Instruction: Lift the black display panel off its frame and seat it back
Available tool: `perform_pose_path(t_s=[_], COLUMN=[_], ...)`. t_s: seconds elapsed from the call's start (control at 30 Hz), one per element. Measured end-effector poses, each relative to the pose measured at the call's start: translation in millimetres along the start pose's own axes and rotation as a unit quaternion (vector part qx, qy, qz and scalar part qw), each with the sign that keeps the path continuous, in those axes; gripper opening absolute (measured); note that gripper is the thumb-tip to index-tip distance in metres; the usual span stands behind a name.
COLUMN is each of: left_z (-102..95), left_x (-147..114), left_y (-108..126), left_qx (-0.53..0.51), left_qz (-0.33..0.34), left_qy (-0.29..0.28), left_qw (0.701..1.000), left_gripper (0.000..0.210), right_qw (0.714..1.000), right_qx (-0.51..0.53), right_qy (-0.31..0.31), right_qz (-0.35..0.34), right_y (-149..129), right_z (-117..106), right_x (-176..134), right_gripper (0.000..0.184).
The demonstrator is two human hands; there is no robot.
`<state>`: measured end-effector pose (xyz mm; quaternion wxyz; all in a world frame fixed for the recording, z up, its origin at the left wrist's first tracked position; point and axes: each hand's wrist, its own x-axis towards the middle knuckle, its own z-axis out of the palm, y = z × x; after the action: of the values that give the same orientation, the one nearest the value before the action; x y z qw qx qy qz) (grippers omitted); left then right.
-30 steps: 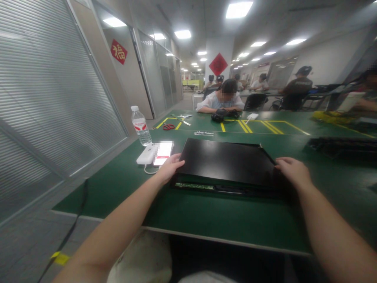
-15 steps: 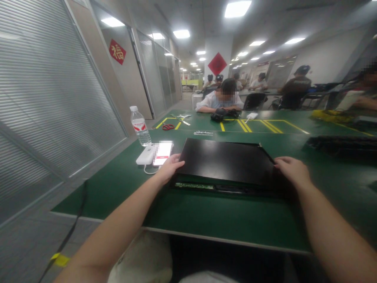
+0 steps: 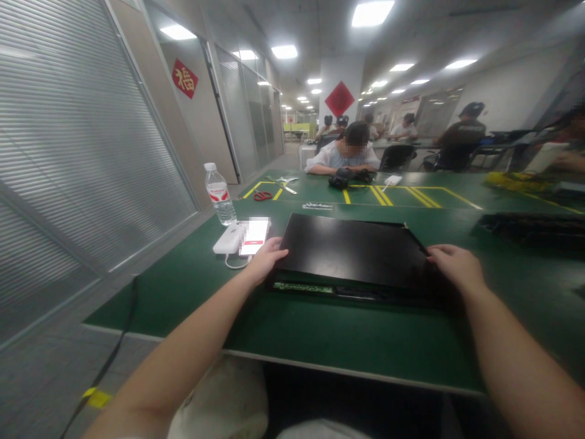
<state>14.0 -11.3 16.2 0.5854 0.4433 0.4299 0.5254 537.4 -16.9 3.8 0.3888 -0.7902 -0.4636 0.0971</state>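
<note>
A flat black display panel (image 3: 351,247) lies tilted over a dark frame on the green table. Along its near side, a strip of green circuit board (image 3: 304,288) shows in a gap beneath the panel's edge. My left hand (image 3: 269,256) grips the panel's left edge, thumb on top and fingers partly hidden underneath. On the opposite edge, my right hand (image 3: 454,262) pinches the panel's right side, with some fingertips out of sight. A phone (image 3: 255,236) with a lit screen and a white power bank (image 3: 227,239) sit just beyond my left hand, joined by a white cable.
A water bottle (image 3: 220,195) stands behind the power bank. Red-handled scissors (image 3: 262,196) and thin strips lie farther back near yellow tape lines. A dark bundle (image 3: 530,231) rests at the right. Across the table, a person (image 3: 347,149) leans over black items.
The camera view has shifted very slightly. Both hands keep their hold on the panel, which looks almost unmoved.
</note>
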Motion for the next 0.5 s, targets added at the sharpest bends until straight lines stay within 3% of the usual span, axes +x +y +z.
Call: perform_pose_path(t_s=[0.1,0.5], left_z=[-0.9,-2.9], left_x=[1.9,2.9], left_y=[-1.6,-4.3], left_qx=[0.007,0.054], left_qz=[0.002,0.008], left_qy=[-0.004,-0.004], left_qw=[1.0,0.999], left_gripper=[0.047,0.052], right_qw=[0.997,0.995], right_qx=[-0.064,-0.09], right_qy=[-0.004,-0.012], right_qz=[0.031,0.033], right_y=[-11.5,-15.9], right_z=[-1.1,-1.0], right_x=[-6.7,-8.1], right_gripper=[0.025,0.028])
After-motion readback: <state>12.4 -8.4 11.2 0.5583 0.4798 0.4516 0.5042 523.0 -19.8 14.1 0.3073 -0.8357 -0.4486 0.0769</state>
